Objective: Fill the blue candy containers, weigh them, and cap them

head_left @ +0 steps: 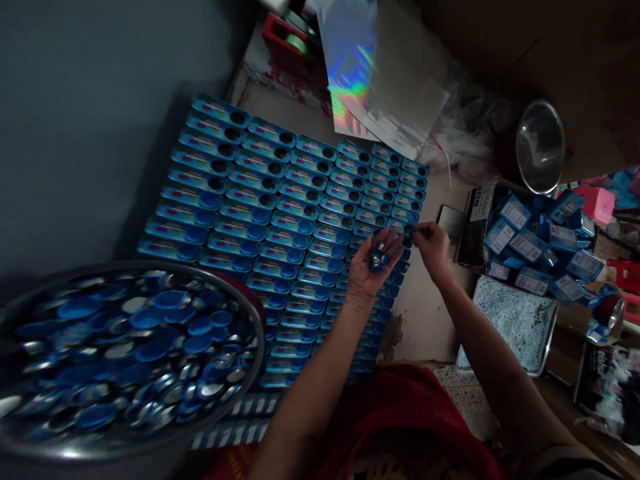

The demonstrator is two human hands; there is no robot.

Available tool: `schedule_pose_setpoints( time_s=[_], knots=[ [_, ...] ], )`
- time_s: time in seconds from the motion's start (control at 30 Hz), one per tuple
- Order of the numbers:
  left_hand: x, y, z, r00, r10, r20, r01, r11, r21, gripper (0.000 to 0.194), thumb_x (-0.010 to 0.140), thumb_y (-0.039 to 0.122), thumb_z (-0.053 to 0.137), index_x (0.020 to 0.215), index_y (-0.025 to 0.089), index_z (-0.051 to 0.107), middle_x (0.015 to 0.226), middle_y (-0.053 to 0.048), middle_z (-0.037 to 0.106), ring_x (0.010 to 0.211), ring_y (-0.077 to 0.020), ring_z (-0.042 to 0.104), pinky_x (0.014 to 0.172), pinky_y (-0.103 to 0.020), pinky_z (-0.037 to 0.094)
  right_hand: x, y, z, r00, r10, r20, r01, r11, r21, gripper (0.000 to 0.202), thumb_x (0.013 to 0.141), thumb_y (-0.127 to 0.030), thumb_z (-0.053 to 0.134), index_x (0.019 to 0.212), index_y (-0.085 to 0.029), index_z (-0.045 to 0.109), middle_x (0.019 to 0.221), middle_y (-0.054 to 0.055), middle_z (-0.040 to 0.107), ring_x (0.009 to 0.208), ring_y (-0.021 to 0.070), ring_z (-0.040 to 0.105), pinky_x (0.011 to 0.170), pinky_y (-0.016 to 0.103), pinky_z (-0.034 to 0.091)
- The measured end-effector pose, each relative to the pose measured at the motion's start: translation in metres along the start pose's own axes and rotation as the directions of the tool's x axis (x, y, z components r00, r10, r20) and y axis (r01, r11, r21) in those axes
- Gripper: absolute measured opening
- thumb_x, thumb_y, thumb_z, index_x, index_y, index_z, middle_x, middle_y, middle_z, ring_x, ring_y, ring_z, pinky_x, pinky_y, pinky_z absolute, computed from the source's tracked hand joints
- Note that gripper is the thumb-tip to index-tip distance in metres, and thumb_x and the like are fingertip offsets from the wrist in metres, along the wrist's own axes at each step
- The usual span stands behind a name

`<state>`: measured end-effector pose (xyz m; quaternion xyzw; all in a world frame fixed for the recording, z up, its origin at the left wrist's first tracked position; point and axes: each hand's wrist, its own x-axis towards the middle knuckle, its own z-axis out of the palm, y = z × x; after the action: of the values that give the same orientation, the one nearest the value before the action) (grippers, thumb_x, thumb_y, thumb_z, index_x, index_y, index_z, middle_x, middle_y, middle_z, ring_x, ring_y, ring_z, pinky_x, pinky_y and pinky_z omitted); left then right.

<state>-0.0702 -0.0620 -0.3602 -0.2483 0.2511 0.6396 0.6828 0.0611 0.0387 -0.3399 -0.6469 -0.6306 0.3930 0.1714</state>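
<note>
My left hand (pixel 366 270) is palm up with fingers spread, and several small blue discs (pixel 379 259) with silvery rims rest on it. Close beside it, my right hand (pixel 433 248) pinches its thumb and finger together at the right-hand column of cases; whatever sits between the fingertips is too small to make out. Beneath both hands lie rows of flat blue printed cases (pixel 300 200), each with a round spot at one end. Those spots are dark in the upper rows and filled with blue in many lower rows.
A large metal bowl (pixel 257 347) heaped with blue and silver discs stands at left. To the right are a phone (pixel 450 222), a carton of blue boxes (pixel 525 248), a tray of pale bits (pixel 515 327) and a steel bowl (pixel 540 147). Shiny sheets (pixel 350 67) lie behind.
</note>
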Motion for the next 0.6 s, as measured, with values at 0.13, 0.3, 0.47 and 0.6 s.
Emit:
schedule_pose_setpoints(
  time_s=[0.13, 0.3, 0.47, 0.6],
  knots=[
    [-0.003, 0.025, 0.0, 0.999, 0.048, 0.014, -0.049, 0.996, 0.069, 0.044, 0.111, 0.04, 0.044, 0.133, 0.017, 0.074, 0.147, -0.014, 0.071, 0.149, -0.0306, 0.057, 0.125, -0.052, 0.046, 0.03, -0.004, -0.006, 0.995, -0.071, 0.077, 0.095, 0.919, -0.382, 0.005, 0.079, -0.02, 0.065, 0.084, -0.021, 0.068, 0.093, 0.003, 0.075, 0.089, 0.0205, 0.068, 0.083, 0.03, 0.05],
    [-0.01, 0.055, -0.009, 0.987, 0.158, -0.006, -0.156, 0.983, 0.092, 0.046, 0.113, 0.04, 0.038, 0.117, 0.02, 0.079, 0.142, -0.009, 0.074, 0.151, -0.0284, 0.055, 0.124, -0.051, 0.047, 0.061, -0.016, -0.003, 0.977, 0.053, 0.206, 0.101, 0.74, -0.665, 0.016, 0.079, -0.027, 0.078, 0.092, -0.023, 0.07, 0.1, 0.005, 0.076, 0.095, 0.0259, 0.069, 0.08, 0.033, 0.049],
    [-0.019, 0.051, -0.01, 0.982, 0.183, -0.038, -0.178, 0.979, 0.099, 0.047, 0.113, 0.043, 0.039, 0.112, 0.02, 0.081, 0.138, -0.01, 0.076, 0.151, -0.0282, 0.055, 0.123, -0.049, 0.049, 0.085, -0.009, -0.009, 0.966, 0.059, 0.25, 0.119, 0.761, -0.638, 0.026, 0.075, -0.035, 0.087, 0.084, -0.023, 0.067, 0.09, 0.002, 0.073, 0.087, 0.0232, 0.066, 0.076, 0.031, 0.046],
    [-0.031, 0.048, -0.013, 0.992, 0.12, -0.05, -0.11, 0.98, 0.165, 0.041, 0.109, 0.042, 0.049, 0.113, 0.018, 0.081, 0.14, -0.013, 0.075, 0.151, -0.0309, 0.054, 0.124, -0.05, 0.048, 0.072, 0.028, -0.031, 0.983, -0.039, 0.179, 0.091, 0.95, -0.297, 0.024, 0.089, -0.041, 0.075, 0.084, -0.02, 0.065, 0.079, -0.001, 0.068, 0.074, 0.0166, 0.063, 0.068, 0.026, 0.043]
  ],
)
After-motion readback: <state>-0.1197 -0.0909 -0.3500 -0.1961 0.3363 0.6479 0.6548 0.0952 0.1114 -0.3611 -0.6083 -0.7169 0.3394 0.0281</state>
